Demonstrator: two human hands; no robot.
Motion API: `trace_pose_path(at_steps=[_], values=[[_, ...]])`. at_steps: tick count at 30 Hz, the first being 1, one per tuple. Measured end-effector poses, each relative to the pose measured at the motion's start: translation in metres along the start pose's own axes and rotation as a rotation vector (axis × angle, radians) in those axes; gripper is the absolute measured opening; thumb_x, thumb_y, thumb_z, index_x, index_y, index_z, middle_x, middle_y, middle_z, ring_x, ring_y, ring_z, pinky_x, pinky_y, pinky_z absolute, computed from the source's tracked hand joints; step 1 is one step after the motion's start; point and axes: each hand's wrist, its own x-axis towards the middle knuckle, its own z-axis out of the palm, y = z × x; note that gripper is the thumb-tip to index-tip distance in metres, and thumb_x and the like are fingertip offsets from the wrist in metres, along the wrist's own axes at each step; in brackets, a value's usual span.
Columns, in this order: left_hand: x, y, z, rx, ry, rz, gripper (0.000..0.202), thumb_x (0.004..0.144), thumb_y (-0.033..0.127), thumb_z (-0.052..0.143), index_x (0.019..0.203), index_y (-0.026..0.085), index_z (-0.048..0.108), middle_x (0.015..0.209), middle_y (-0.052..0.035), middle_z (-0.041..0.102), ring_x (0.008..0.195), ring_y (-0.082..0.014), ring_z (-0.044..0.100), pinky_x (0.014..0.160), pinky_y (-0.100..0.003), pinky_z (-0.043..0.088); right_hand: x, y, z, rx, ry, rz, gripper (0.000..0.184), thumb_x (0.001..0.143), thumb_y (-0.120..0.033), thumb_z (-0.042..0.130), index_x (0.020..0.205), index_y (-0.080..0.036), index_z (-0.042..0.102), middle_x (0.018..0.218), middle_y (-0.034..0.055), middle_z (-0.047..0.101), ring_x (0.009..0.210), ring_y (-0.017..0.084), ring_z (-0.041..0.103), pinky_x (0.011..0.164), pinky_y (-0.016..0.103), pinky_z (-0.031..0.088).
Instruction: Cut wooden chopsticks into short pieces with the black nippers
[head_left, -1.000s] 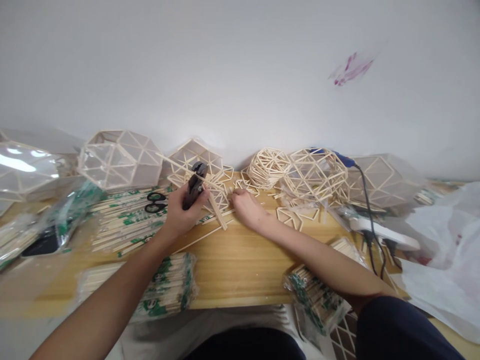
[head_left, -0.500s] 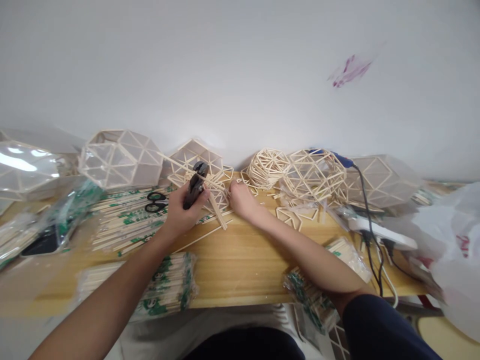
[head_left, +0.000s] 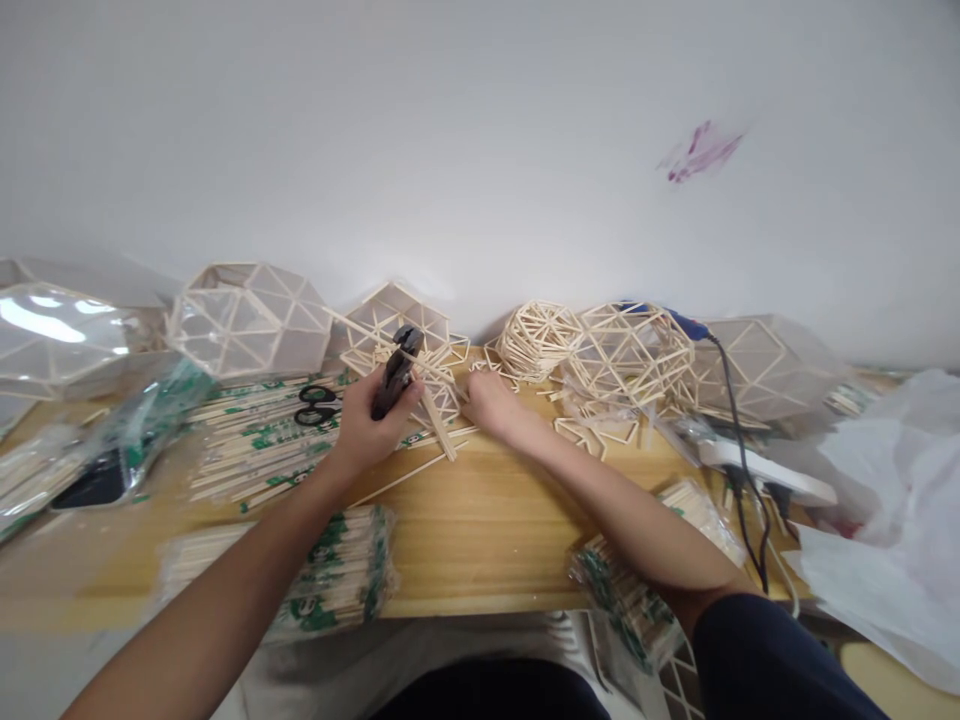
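My left hand (head_left: 377,418) is closed around black-handled pliers (head_left: 397,370), their head pointing up and away from me. A long thin wooden stick (head_left: 360,328) slants past the head of the pliers toward my right hand (head_left: 493,402). That hand is closed near the stick's right end, its fingertips mostly hidden behind the hand. Between the hands, several flat sticks (head_left: 438,424) stand out at a slant over the tabletop. Behind the pliers rests a wooden stick frame (head_left: 394,300) of joined triangles.
Stick polyhedra line the wall, including a paper-covered one (head_left: 251,320) and an open one (head_left: 637,350). Black-handled scissors (head_left: 316,404) lie among wrapped chopsticks (head_left: 247,450). Bagged chopsticks (head_left: 349,565) sit at the front edge. A white power strip (head_left: 780,475) with cables stands right, beside a white plastic bag (head_left: 892,500).
Both hands stay in nearly the same place, the right one shifted slightly. The whole view has moved a little, and the white bag at the right has changed shape.
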Motion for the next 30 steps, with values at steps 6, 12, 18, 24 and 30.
trace_pose_path(at_steps=[6, 12, 18, 24, 30], values=[[0.000, 0.003, 0.000, 0.002, 0.011, 0.005, 0.021, 0.087, 0.035, 0.071, 0.078, 0.018, 0.065, 0.061, 0.0039, 0.049, 0.054, -0.0095, 0.041, 0.052, -0.023, 0.035, -0.006, -0.006, -0.006, -0.037, 0.006, 0.042, 0.031, 0.091, -0.004, 0.054, 0.108, -0.005, 0.080, 0.110, 0.0271, 0.078, 0.108, 0.032, 0.075, 0.093, 0.034, 0.056], [0.000, 0.003, 0.000, -0.004, 0.000, 0.008, 0.026, 0.087, 0.038, 0.073, 0.074, 0.018, 0.063, 0.060, 0.0037, 0.050, 0.053, -0.0101, 0.041, 0.052, -0.024, 0.035, -0.008, 0.012, -0.019, -0.004, -0.001, 0.057, 0.019, 0.086, -0.016, 0.066, 0.098, -0.011, 0.080, 0.099, 0.0177, 0.080, 0.090, 0.027, 0.075, 0.076, 0.028, 0.054], [-0.001, 0.001, 0.000, -0.002, -0.005, 0.006, 0.027, 0.089, 0.037, 0.071, 0.072, 0.018, 0.061, 0.059, 0.0039, 0.047, 0.054, -0.0101, 0.040, 0.053, -0.024, 0.034, -0.007, 0.027, -0.052, 0.113, 0.024, 0.114, 0.012, 0.078, -0.018, 0.074, 0.089, -0.014, 0.077, 0.081, 0.0083, 0.078, 0.078, 0.021, 0.071, 0.065, 0.024, 0.047], [-0.001, -0.001, -0.001, 0.012, 0.002, 0.007, 0.029, 0.089, 0.039, 0.072, 0.072, 0.019, 0.061, 0.059, 0.0038, 0.045, 0.055, -0.0108, 0.041, 0.053, -0.024, 0.035, -0.009, 0.029, -0.075, 0.388, -0.035, 0.086, 0.011, 0.074, -0.008, 0.074, 0.083, -0.013, 0.071, 0.066, 0.0008, 0.072, 0.063, 0.014, 0.068, 0.059, 0.020, 0.046], [-0.002, -0.002, -0.001, 0.006, -0.012, 0.010, 0.023, 0.089, 0.037, 0.072, 0.077, 0.019, 0.065, 0.062, 0.0030, 0.051, 0.058, -0.0120, 0.047, 0.058, -0.024, 0.041, -0.007, 0.027, -0.085, 0.735, -0.030, -0.010, 0.008, 0.078, -0.005, 0.069, 0.083, -0.011, 0.070, 0.066, 0.0022, 0.071, 0.058, 0.011, 0.064, 0.058, 0.021, 0.049]])
